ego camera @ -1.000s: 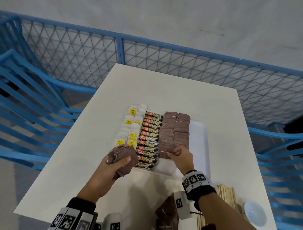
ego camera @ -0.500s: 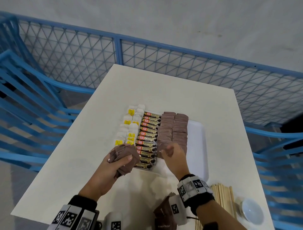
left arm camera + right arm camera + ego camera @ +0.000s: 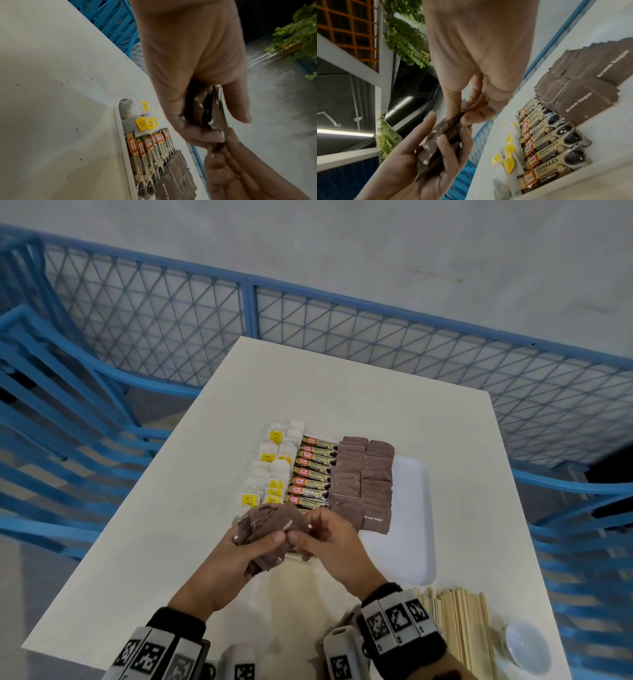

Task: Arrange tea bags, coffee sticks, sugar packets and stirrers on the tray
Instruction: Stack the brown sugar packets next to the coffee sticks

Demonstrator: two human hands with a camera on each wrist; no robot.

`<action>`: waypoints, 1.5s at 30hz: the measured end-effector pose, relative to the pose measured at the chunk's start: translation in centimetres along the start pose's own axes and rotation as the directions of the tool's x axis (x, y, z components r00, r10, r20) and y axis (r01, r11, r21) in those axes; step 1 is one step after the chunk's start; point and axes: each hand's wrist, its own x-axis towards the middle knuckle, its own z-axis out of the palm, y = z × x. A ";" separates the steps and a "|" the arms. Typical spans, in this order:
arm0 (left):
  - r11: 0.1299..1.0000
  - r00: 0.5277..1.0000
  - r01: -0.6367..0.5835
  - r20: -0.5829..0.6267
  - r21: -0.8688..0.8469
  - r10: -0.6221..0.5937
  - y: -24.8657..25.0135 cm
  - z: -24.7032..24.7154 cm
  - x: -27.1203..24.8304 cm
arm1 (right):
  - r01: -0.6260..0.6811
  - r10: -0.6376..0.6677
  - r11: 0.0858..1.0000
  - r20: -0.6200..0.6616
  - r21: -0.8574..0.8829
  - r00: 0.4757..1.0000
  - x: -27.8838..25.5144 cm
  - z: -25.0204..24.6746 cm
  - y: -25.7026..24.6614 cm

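Note:
On the white tray (image 3: 412, 529) lie rows of tea bags (image 3: 274, 470) with yellow tags, coffee sticks (image 3: 313, 470) and brown sugar packets (image 3: 363, 481). My left hand (image 3: 239, 556) grips a bunch of brown sugar packets (image 3: 270, 525) just over the tray's near left corner. My right hand (image 3: 329, 542) pinches the edge of one packet of that bunch, thumb against forefinger. In the right wrist view the pinch (image 3: 464, 116) sits at the top of the held bunch (image 3: 440, 142). The left wrist view shows the same bunch (image 3: 212, 112) between my fingers.
Wooden stirrers (image 3: 459, 631) lie in a pile on the white table (image 3: 144, 542) at the near right, beside a small white bowl (image 3: 525, 647). More brown packets (image 3: 346, 621) lie partly hidden under my right wrist. Blue mesh fencing (image 3: 239, 313) surrounds the table.
My right hand left the packet rows on the tray and came back left to the bunch in my left hand, where it now pinches a packet.

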 end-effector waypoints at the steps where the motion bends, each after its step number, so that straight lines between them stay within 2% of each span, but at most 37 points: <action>1: 1.000 1.000 0.007 0.002 -0.007 -0.007 0.0 -0.1 -0.1 | -0.003 0.003 1.000 0.007 0.029 1.000 -0.1 -0.2 -0.1; 8: 1.000 0.999 0.008 -0.031 0.000 -0.008 -0.2 -0.1 0.2 | -0.039 0.048 0.983 -0.049 0.178 0.998 -0.9 -2.1 0.4; 13: 1.000 0.998 0.001 -0.068 0.008 -0.001 -0.1 -0.6 0.0 | -0.061 0.138 0.954 -0.253 0.292 0.958 -1.3 -5.4 2.2; 15: 1.000 0.997 -0.001 -0.076 0.022 0.003 0.1 -0.7 -0.1 | -0.090 0.179 0.965 -0.364 0.248 0.914 -1.2 -7.3 3.2; 17: 1.000 0.996 -0.005 -0.088 0.024 0.007 0.2 -1.0 -0.2 | -0.169 0.215 0.976 -0.487 0.136 0.846 -1.0 -9.0 4.3; 20: 1.000 0.994 0.004 -0.112 0.015 -0.002 0.1 -1.3 -0.1 | -0.267 0.212 0.964 -0.608 0.001 0.765 -0.4 -11.0 5.7; 22: 1.000 0.993 0.010 -0.120 0.021 -0.007 -0.1 -1.4 0.0 | -0.310 0.205 0.949 -0.641 -0.054 0.740 0.2 -11.8 6.3; 27: 1.000 0.994 0.001 -0.108 0.026 0.002 -0.1 -1.1 -0.1 | -0.400 0.175 0.895 -0.668 -0.198 0.724 1.6 -11.9 6.8; 36: 1.000 0.995 0.010 -0.100 0.022 -0.007 0.0 -0.8 -0.2 | -0.416 0.049 0.825 -0.685 -0.382 0.727 2.3 -11.4 7.0; 39: 1.000 0.995 0.015 -0.096 0.012 -0.013 0.0 -0.6 -0.1 | -0.336 -0.074 0.816 -0.662 -0.470 0.745 2.1 -10.1 6.1; 41: 1.000 0.995 0.022 -0.095 0.010 -0.021 0.0 -0.4 -0.1 | -0.209 -0.154 0.843 -0.595 -0.495 0.789 1.8 -8.4 4.8; 42: 1.000 0.996 0.026 -0.090 0.014 -0.025 0.0 -0.4 -0.1 | -0.142 -0.181 0.849 -0.532 -0.509 0.827 1.6 -7.4 4.0; 45: 0.999 0.996 0.039 -0.078 0.036 -0.036 0.1 -0.2 -0.1 | -0.005 -0.118 0.888 -0.239 -0.459 0.964 0.5 -3.8 1.4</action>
